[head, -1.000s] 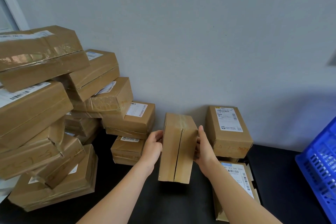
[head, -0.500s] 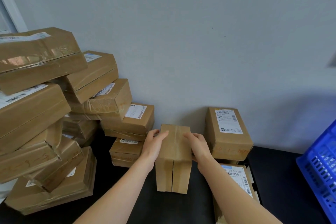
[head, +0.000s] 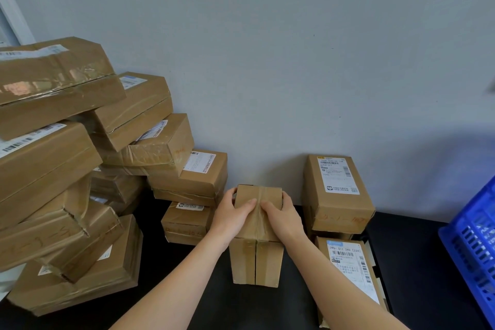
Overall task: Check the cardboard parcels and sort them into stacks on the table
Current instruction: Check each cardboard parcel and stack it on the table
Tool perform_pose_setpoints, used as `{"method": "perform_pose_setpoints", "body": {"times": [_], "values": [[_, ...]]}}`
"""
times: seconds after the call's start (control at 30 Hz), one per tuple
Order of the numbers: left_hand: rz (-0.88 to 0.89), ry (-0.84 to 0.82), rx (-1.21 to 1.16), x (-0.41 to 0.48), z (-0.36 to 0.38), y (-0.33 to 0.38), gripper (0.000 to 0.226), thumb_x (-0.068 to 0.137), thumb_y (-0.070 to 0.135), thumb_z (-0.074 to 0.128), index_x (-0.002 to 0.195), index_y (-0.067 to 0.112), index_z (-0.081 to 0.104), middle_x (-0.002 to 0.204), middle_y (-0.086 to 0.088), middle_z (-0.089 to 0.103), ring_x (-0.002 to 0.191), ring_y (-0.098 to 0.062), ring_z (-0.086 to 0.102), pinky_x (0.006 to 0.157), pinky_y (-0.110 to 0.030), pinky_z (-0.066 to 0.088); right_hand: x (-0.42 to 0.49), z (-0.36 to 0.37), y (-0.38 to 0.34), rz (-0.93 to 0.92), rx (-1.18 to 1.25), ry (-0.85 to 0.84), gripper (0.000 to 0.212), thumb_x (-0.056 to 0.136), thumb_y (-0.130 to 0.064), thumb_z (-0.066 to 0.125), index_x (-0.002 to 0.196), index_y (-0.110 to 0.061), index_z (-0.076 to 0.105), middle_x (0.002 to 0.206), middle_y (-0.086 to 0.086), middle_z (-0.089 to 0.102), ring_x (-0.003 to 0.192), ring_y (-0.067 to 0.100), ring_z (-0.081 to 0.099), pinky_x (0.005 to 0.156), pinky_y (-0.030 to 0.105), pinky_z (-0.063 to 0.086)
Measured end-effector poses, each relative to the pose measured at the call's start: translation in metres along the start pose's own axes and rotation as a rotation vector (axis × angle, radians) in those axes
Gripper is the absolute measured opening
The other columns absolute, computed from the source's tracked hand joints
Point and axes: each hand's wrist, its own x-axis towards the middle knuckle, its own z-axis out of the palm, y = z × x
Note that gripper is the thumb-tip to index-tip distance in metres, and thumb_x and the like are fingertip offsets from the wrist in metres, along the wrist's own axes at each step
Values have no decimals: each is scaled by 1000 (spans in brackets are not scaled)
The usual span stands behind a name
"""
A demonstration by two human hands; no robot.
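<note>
Well, the parcel (head: 255, 262) stands on end straight ahead of me, long axis upright, its foot on or just above the black desk (head: 209, 305) (I cannot tell which). It is plain brown card with a taped seam facing me and no label showing. My left hand (head: 233, 218) and right hand (head: 284, 220) grip its top from either side, fingers (head: 287, 199) curled round it, both equally near.

We log each parcel (head: 257, 262) brown, banded with glossy tape (head: 53, 86); labels (head: 338, 174) white, printed black. Table (head: 415, 262) black, crate (head: 474, 244) bright blue and slotted, wall (head: 294, 61) pale grey.
</note>
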Motion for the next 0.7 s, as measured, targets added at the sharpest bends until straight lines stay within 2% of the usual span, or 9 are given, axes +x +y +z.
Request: {"method": "perform_pose_setpoints", "body": {"times": [0.07,0.17,0.23,0.43,0.6,0.7], "values": [[17,-9,34,0,-1,0,54,90,36,62,137,27,39,114,11,52,101,-8,51,79,-23,41,1,1,1,-16,-26,2,71,92,-42,53,150,-22,17,124,-1,52,94,10,49,79,25,43],[35,-20,69,2,-1,1,51,90,34,62,136,25,41,114,9,55,105,-10,52,85,-25,42,1,2,2,-53,-63,2,68,93,-39,53,149,-19,20,101,-12,51,82,4,51,66,21,43],[38,-25,86,2,-1,1,49,91,33,61,136,24,41,114,9,55,107,-11,52,89,-27,42,1,2,2,-60,-84,3,65,94,-38,52,148,-19,21,94,-15,47,77,2,50,63,19,42],[60,-39,127,0,-2,1,52,93,35,58,139,24,38,116,10,52,107,-10,49,91,-27,41,0,1,2,-56,-77,-15,67,95,-38,51,149,-20,18,108,-7,49,89,9,51,72,22,43],[56,-49,122,-1,-4,2,54,92,37,58,140,24,37,122,8,53,107,-10,49,92,-27,41,2,0,1,-41,-85,-25,68,94,-40,52,150,-21,17,107,-8,47,87,8,49,69,21,41],[60,-47,120,-1,-4,2,54,92,37,58,141,24,36,124,7,53,109,-10,49,93,-28,42,2,0,2,-41,-87,-20,70,94,-41,51,151,-20,16,120,-3,52,92,10,49,76,24,42]]}}
